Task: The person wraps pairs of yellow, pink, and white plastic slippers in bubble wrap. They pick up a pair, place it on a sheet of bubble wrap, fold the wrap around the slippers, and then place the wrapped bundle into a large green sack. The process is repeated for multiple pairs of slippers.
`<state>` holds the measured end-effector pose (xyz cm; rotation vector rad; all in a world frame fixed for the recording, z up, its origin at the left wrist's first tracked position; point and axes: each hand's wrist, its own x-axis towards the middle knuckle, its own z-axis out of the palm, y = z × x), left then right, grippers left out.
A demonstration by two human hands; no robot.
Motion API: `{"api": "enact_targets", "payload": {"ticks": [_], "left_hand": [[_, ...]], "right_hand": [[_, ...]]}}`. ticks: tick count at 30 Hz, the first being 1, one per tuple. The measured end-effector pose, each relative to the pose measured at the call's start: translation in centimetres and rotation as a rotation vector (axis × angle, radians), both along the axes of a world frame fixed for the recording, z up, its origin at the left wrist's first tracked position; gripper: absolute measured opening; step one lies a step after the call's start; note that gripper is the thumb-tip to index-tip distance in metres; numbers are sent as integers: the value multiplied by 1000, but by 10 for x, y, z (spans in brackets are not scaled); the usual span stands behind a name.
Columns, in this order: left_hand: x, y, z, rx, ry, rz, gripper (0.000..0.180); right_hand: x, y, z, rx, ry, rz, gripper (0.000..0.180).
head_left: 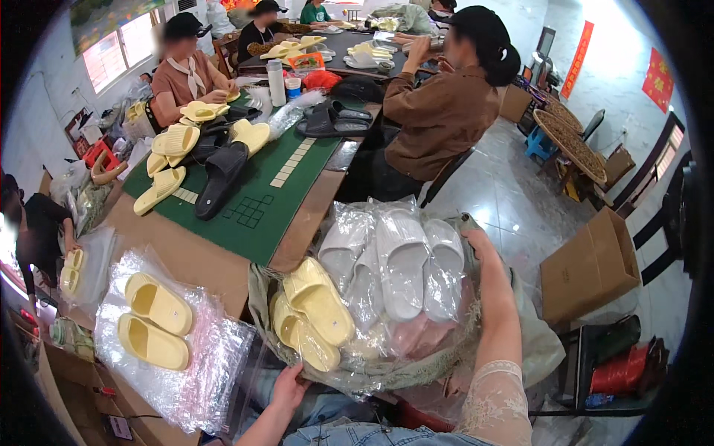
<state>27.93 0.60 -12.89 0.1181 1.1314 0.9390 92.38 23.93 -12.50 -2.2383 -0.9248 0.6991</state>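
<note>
A grey-green woven sack (446, 363) stands open in front of me, packed with slippers in clear plastic bags. Grey slippers (401, 256) fill its far side, and a bagged yellow pair (318, 301) lies at its left. Something pink (424, 336), also in plastic, shows lower down. With bent fingers, my left hand (288, 388) grips the sack's near left edge, just below the yellow pair. My right hand (473, 238) reaches to the far right and is closed on the rim there; its fingertips are partly hidden by the cloth.
To the left, a loose yellow pair (156, 320) rests on a stack of clear plastic bags (216, 349). Yellow and black slippers (223, 178) cover a green-topped table (260, 230). A person in brown (446, 111) sits beyond the sack. At right stands a cardboard box (591, 264).
</note>
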Motion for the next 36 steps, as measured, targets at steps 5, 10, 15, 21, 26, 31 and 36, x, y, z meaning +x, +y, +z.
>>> {"api": "enact_targets", "payload": {"ticks": [5,10,15,21,26,31,36], "left_hand": [[-10,2,-36,-73,-116,183,24],[-5,18,6,-2,-104,209,26],[-1,23,54,-37,-105,217,28],[-5,-8,78,74,69,168,34],[-3,-30,89,153,209,62,31],[-10,-43,93,205,349,-22,23],[-32,-85,50,253,544,-227,26]], "right_hand": [[-5,16,12,648,519,-224,34],[-79,9,108,771,528,19,18],[-182,-51,165,444,139,577,6],[-216,-99,174,196,0,843,7],[-226,-37,203,236,-673,768,15],[-296,78,178,374,-498,938,28],[-351,131,117,23,-456,1069,66]]}}
